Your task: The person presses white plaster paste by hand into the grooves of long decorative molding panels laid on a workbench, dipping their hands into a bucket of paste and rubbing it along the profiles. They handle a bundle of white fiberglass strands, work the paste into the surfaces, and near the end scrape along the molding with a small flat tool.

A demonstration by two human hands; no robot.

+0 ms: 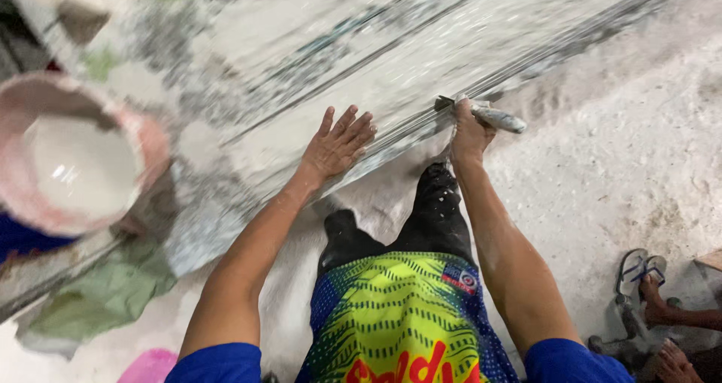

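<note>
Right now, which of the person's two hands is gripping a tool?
The right hand is closed around a scraper-like tool against the whitish slab. The left hand holds nothing, resting flat with fingers spread.

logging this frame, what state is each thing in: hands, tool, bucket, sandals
left hand: open, fingers spread flat on the speckled slab
right hand: shut on the scraper
scraper: held against slab edge
bucket: upright, holds white liquid
sandals: on the dusty floor, beside another person's feet

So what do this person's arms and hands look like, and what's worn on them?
Both arms are bare from short blue sleeves down. The left hand and right hand wear no gloves, rings or watch. Pale dust speckles the right forearm and hand.
</note>
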